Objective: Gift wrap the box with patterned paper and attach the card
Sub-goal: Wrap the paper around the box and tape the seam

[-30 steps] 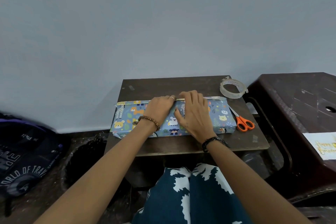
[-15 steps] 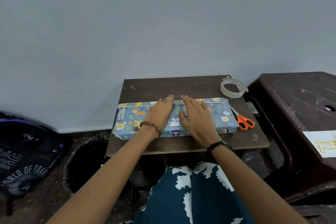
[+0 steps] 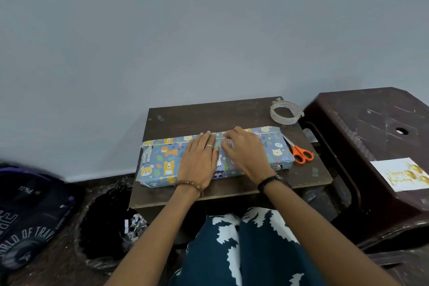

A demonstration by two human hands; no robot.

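Note:
A long flat box wrapped in blue animal-print paper (image 3: 162,160) lies across the small dark table (image 3: 209,116). My left hand (image 3: 199,158) lies flat on its top, fingers straight and reaching the far paper seam. Beside it my right hand (image 3: 246,151) presses down on the paper, its fingertips at the same seam. A white birthday card with gold lettering (image 3: 401,174) rests on the brown plastic stool (image 3: 371,123) to the right. A roll of clear tape (image 3: 286,112) sits at the table's far right corner.
Orange-handled scissors (image 3: 300,154) lie on the table just right of the box. A dark bin lined with a black bag (image 3: 104,227) stands on the floor at the left, next to a dark backpack (image 3: 27,211). A grey wall stands behind the table.
Both hands have flattened and slid toward the far seam of the box. My right hand moved a little to the right, uncovering more of the paper between the hands.

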